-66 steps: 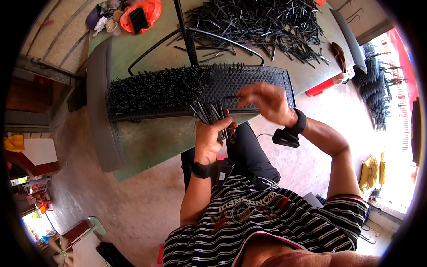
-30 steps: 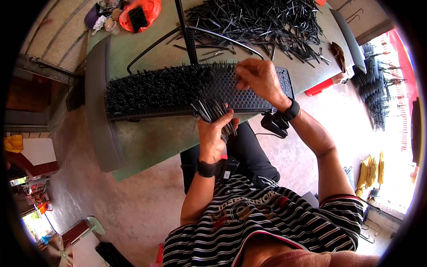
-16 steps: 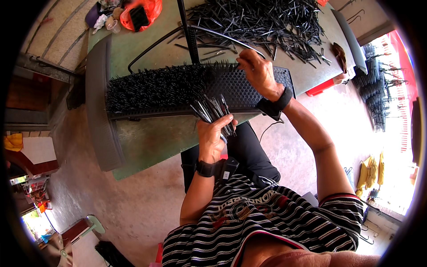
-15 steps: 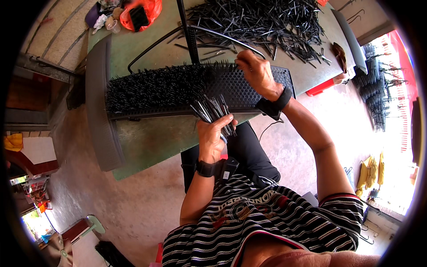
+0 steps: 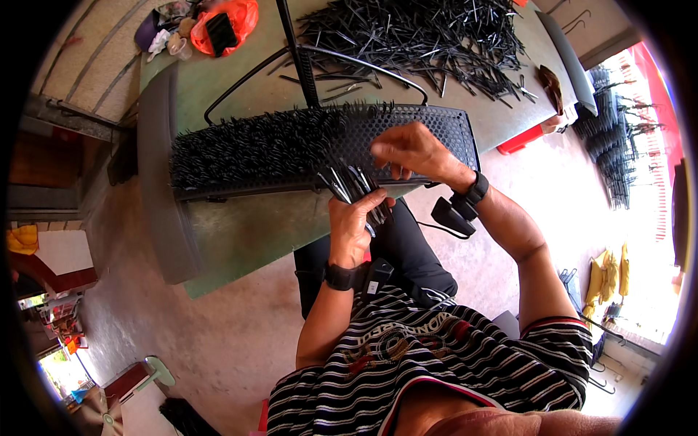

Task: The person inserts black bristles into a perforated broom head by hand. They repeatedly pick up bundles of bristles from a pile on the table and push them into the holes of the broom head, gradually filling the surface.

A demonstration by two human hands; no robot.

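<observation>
At the near edge of the panel (image 5: 458, 138), the left hand (image 5: 351, 221) grasps strips (image 5: 337, 182), tips fanned presumably for easy access by the right hand (image 5: 418, 151), whose curled fingers, contents indiscernible, hover over the panel's bare holes (image 5: 436, 122).

Bright daylight (image 5: 646, 240) at right spills across a pale, pinkish-grey floor (image 5: 218, 327).

I watch from far off through a wide camera on the person's head. It looks down over the striped shirt (image 5: 429, 345) at the left hand (image 5: 350, 224) and right hand (image 5: 418, 151), quite near, with the tabletop (image 5: 240, 243) reaching past them.
</observation>
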